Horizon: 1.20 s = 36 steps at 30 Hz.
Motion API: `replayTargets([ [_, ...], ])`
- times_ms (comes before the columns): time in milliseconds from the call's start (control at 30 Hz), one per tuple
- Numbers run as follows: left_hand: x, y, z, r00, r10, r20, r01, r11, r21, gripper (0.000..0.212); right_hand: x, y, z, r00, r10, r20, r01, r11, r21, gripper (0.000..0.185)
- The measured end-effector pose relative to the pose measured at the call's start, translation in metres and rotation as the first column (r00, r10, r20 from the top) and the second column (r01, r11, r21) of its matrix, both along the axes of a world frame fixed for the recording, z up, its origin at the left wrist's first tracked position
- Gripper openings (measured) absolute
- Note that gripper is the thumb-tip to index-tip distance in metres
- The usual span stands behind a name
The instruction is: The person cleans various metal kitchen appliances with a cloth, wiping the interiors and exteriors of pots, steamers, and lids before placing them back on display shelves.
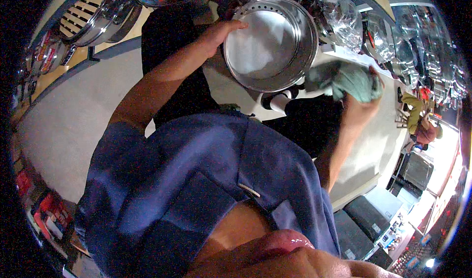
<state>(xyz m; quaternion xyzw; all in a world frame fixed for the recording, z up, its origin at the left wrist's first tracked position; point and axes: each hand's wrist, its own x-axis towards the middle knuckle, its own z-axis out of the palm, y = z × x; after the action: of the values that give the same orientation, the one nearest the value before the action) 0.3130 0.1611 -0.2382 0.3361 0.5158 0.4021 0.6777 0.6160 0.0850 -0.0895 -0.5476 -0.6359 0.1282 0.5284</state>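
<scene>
A round stainless-steel pot or steamer section [271, 44], with a row of small holes along its inner wall, is tilted so that its inside faces the camera. My left hand [226, 33] grips it at its left rim, the thumb over the edge. To the right of the pot, my right hand [374, 81] holds a crumpled grey-green cloth [356, 81], slightly blurred. The cloth hangs near the pot's lower right side; whether the two touch I cannot tell.
Plastic-wrapped cookware [341, 20] stands on a low shelf at the upper right. A large metal pan [110, 20] with wooden slats sits at the upper left. Stacked dark boxes [359, 222] are at the lower right. Farther off, a person [424, 130] sits on a wooden chair.
</scene>
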Motion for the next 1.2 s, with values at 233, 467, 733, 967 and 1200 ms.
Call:
replayTargets([
  [233,0.023,0.006,-0.043,1.0,-0.022,-0.009,0.023,0.965,0.261,0.036,-0.102,0.068,-0.058,0.451,0.206,0.868,-0.333,0.942,-0.051,0.066],
  [467,0.015,-0.014,0.003,0.998,0.042,-0.046,-0.03,0.971,0.236,0.031,-0.071,0.127,-0.071,0.569,0.155,0.808,-0.377,0.922,0.088,0.048],
  [733,0.005,-0.006,0.008,0.983,0.079,0.167,-0.12,0.96,0.253,0.037,-0.009,0.099,-0.114,0.989,0.06,0.135,-0.022,0.964,-0.265,0.044],
  [967,0.003,0.008,-0.001,0.921,0.084,0.381,-0.09,0.996,-0.002,0.038,0.049,0.083,-0.188,0.975,0.09,-0.202,-0.189,0.811,-0.553,0.041],
  [1200,-0.012,0.008,0.001,0.941,-0.016,0.337,0.004,0.999,0.038,0.028,0.052,0.085,-0.118,0.382,-0.16,-0.91,-0.498,0.794,-0.349,0.043],
])
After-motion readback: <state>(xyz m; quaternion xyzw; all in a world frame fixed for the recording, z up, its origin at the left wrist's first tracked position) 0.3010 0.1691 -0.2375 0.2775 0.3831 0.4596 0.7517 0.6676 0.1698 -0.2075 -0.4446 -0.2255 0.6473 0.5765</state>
